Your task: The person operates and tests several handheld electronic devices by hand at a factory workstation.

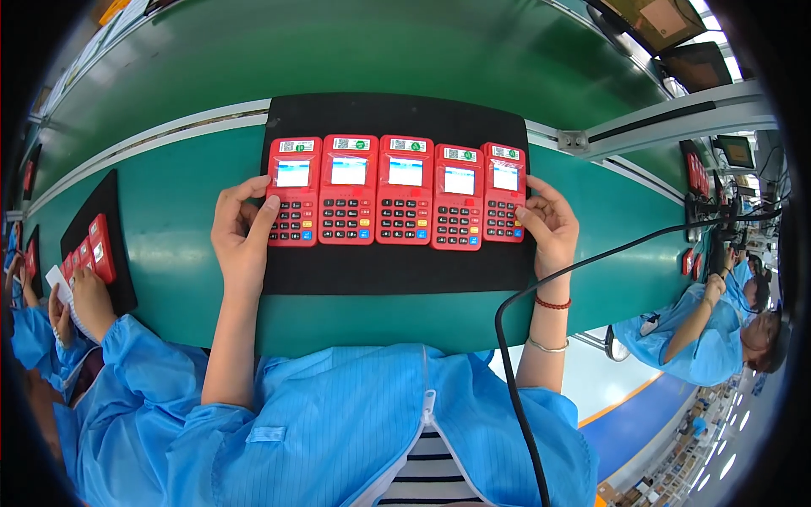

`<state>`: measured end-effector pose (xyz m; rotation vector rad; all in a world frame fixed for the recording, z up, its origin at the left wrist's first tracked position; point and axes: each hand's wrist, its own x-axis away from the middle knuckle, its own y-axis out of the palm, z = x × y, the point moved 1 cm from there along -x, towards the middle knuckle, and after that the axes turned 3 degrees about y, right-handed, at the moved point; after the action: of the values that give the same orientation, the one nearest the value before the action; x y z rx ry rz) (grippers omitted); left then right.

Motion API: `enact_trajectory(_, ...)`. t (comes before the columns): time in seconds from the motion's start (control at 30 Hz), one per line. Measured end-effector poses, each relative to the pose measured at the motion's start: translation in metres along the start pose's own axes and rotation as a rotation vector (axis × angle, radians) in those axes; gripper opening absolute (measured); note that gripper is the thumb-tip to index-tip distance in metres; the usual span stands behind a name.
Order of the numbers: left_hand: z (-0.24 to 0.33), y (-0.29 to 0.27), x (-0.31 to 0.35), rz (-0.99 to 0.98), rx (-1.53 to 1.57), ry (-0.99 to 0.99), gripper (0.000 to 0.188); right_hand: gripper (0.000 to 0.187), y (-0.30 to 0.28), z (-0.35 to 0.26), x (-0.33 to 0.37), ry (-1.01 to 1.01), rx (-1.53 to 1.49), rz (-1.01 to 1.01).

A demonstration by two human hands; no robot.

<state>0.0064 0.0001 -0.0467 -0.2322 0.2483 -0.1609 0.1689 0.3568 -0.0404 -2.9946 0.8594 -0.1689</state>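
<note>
Several red handheld keypad terminals (pixel 405 191) with lit screens lie side by side in a row on a black mat (pixel 397 270) on the green belt. My left hand (pixel 243 230) presses against the left side of the leftmost terminal (pixel 294 191), thumb on its keypad edge. My right hand (pixel 549 224) touches the right side of the rightmost terminal (pixel 504 193), fingers bent around its edge. The row sits squeezed between both hands. Neither hand lifts a terminal off the mat.
A black cable (pixel 515 355) curves from the right across my right forearm. To the left, another person's hands (pixel 76 300) work beside a second black mat (pixel 106 220) with red terminals. A person in blue (pixel 710 329) sits at the right. A metal rail (pixel 659 122) crosses the belt.
</note>
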Motion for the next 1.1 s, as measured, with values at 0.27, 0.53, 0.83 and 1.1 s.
enact_trajectory(0.27,0.007,0.003,-0.001,-0.008,-0.015,0.009,0.026,0.066,0.043,-0.011,0.01,-0.343,0.634,0.107)
enact_trajectory(0.53,0.009,0.004,0.0,-0.029,-0.047,0.014,0.031,0.071,0.042,-0.019,0.005,-0.158,0.599,0.1)
enact_trajectory(0.83,0.019,0.006,-0.003,-0.158,-0.275,0.231,0.057,0.061,0.104,-0.032,0.016,-0.544,0.881,0.099)
enact_trajectory(1.1,0.028,0.012,-0.013,-0.187,-0.193,-0.059,0.067,0.067,0.1,-0.032,0.007,-0.292,0.829,0.017)
